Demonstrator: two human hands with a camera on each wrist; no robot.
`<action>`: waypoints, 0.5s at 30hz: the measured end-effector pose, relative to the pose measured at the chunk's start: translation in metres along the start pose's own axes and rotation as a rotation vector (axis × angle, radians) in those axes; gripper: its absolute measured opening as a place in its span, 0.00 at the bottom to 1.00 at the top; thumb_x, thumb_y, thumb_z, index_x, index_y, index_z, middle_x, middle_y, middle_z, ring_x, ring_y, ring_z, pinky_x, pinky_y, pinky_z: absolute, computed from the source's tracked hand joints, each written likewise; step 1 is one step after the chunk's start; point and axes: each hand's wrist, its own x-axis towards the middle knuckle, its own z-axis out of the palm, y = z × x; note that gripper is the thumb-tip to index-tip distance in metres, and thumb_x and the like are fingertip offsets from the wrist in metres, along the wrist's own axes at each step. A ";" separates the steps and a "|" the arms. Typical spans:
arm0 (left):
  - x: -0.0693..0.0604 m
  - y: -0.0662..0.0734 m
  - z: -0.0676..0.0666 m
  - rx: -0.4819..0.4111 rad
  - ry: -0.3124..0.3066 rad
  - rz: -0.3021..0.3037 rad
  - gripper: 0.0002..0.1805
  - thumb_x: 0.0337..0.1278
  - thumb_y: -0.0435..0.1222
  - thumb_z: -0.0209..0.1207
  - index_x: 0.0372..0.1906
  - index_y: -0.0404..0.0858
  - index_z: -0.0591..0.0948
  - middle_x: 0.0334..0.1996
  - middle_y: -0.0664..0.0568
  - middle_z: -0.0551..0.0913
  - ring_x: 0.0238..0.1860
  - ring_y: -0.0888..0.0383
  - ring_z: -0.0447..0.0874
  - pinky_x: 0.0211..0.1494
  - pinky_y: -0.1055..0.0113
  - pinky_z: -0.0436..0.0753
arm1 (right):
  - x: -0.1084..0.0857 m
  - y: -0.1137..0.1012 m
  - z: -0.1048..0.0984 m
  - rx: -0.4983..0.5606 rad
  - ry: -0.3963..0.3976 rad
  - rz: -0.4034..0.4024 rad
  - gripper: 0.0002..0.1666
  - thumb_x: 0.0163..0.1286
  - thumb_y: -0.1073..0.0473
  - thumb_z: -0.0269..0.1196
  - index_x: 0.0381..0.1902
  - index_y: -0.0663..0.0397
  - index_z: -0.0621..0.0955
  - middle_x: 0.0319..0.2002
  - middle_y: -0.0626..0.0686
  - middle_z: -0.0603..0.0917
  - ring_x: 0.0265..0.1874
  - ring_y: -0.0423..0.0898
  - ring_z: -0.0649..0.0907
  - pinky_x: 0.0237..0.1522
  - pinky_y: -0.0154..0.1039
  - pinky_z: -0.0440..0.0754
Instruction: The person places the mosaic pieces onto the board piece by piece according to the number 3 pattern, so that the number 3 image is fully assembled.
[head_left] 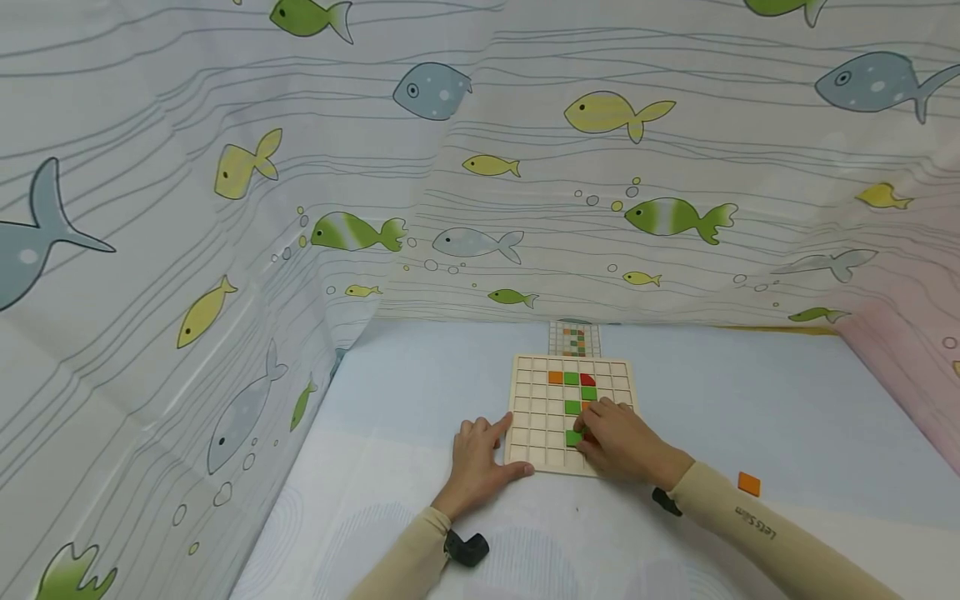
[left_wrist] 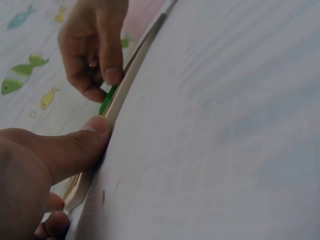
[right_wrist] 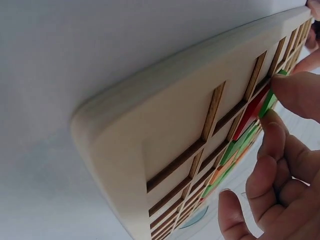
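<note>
A pale wooden grid board [head_left: 536,433] lies on the table with green, red and orange square tiles in several cells. My right hand [head_left: 621,440] is over its front right part. Thumb and a finger pinch a green tile [right_wrist: 269,101] at the grid, beside a red tile [right_wrist: 250,114]; whether it is fully seated I cannot tell. My left hand [head_left: 480,460] rests at the board's front left corner, its thumb [left_wrist: 80,150] along the front edge and its index finger at the left edge. Farther back on the board are an orange tile [head_left: 555,377] and a red piece with a rounded corner [head_left: 588,380].
Behind the board lies a card [head_left: 558,337] printed with a grid of coloured squares. One loose orange tile [head_left: 749,484] is on the table beside the right forearm. Fish-patterned sheets [head_left: 510,200] stand at the back and sides.
</note>
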 end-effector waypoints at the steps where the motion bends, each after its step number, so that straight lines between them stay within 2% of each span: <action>1: 0.000 0.000 0.000 0.001 -0.001 0.000 0.51 0.45 0.57 0.79 0.75 0.40 0.77 0.32 0.59 0.67 0.36 0.61 0.53 0.44 0.65 0.55 | 0.000 0.000 0.000 0.000 0.006 -0.003 0.10 0.67 0.54 0.74 0.42 0.49 0.86 0.38 0.43 0.82 0.40 0.42 0.76 0.45 0.45 0.77; 11: 0.000 0.001 -0.001 0.004 -0.003 -0.004 0.51 0.45 0.57 0.79 0.75 0.40 0.77 0.32 0.59 0.67 0.36 0.61 0.53 0.44 0.65 0.55 | -0.001 0.002 -0.003 0.004 0.034 -0.029 0.09 0.65 0.54 0.76 0.40 0.47 0.88 0.37 0.42 0.83 0.38 0.41 0.75 0.43 0.43 0.77; 15: 0.000 0.002 -0.001 0.006 -0.010 -0.011 0.51 0.45 0.57 0.79 0.75 0.40 0.76 0.32 0.59 0.66 0.36 0.60 0.53 0.44 0.65 0.55 | -0.001 0.002 -0.004 0.019 0.034 -0.027 0.09 0.64 0.53 0.77 0.39 0.47 0.89 0.36 0.42 0.83 0.37 0.40 0.73 0.41 0.41 0.74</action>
